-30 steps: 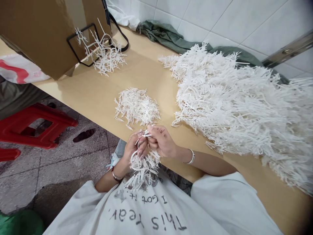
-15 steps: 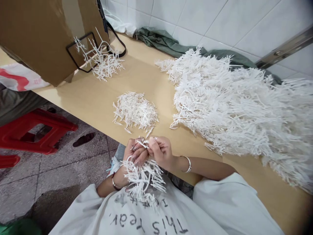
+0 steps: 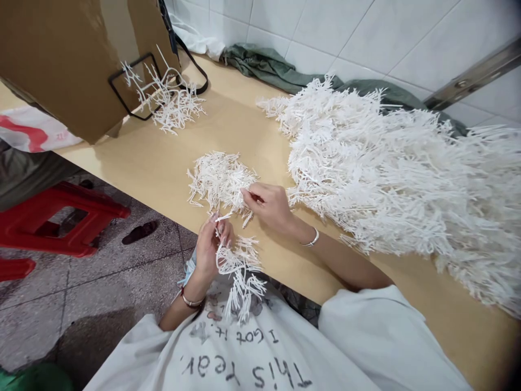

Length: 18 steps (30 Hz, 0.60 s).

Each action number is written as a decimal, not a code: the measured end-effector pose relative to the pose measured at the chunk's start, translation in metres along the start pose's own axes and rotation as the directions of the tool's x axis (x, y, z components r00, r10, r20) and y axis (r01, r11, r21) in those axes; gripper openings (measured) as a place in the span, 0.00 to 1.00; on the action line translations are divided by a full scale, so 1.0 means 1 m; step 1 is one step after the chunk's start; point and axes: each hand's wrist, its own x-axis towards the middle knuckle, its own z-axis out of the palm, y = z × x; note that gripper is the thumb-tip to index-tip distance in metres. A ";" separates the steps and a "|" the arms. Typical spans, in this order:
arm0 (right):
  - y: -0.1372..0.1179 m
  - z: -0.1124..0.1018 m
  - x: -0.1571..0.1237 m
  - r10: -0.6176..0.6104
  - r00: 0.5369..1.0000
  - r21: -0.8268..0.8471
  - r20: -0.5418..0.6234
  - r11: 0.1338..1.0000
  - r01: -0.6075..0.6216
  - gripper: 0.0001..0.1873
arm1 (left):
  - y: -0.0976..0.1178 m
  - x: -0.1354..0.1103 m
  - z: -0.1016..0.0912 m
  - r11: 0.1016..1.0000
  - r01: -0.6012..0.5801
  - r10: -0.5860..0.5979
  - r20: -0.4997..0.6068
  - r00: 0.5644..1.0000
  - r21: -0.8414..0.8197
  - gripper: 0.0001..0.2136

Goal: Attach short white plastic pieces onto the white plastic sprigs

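My left hand [image 3: 208,250] is closed around a bunch of white branched plastic strands [image 3: 244,285], which hangs down in front of my shirt. A short white piece pokes out above its thumb and fingertips. My right hand [image 3: 273,207] is at the right edge of a small pile of short white pieces [image 3: 220,178], thumb and fingers pinched together. Whatever lies between those fingertips, if anything, is too small to make out. To the right of that hand spreads a large heap of white branched strands [image 3: 386,174].
A cardboard box [image 3: 81,60] stands at the back left of the table [image 3: 240,127], with a black wire frame [image 3: 116,95] and white bare stems [image 3: 179,111] beside it. Green cloth [image 3: 264,70] lies along the tiled wall. A red stool [image 3: 61,217] is on the floor at left.
My right hand has parted from the left and moved up and forward to the small pile. The left hand has shifted slightly up and left, still holding the bunch, which now hangs farther right.
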 end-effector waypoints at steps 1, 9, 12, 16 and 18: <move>0.005 0.001 0.001 -0.002 1.000 -0.041 0.009 0.999 0.003 0.23 | -0.001 0.000 -0.001 1.000 -0.012 0.012 -0.002 1.000 0.020 0.14; 0.007 0.005 -0.003 -0.018 0.998 -0.069 -0.057 0.997 0.014 0.08 | -0.002 0.002 -0.003 0.980 -0.049 0.055 -0.031 0.998 0.192 0.15; 0.008 0.005 -0.003 -0.042 0.997 -0.054 -0.057 0.998 0.039 0.07 | -0.004 0.004 -0.005 0.983 -0.055 0.061 -0.032 0.998 0.175 0.15; 0.009 0.009 -0.007 -0.051 0.997 -0.007 -0.065 0.999 0.050 0.09 | -0.004 0.007 -0.008 0.986 -0.013 0.016 -0.016 1.000 0.169 0.13; 0.007 0.011 -0.011 -0.063 0.993 0.036 -0.098 0.997 0.067 0.11 | -0.002 0.008 -0.009 0.983 0.015 -0.014 -0.004 1.000 0.181 0.14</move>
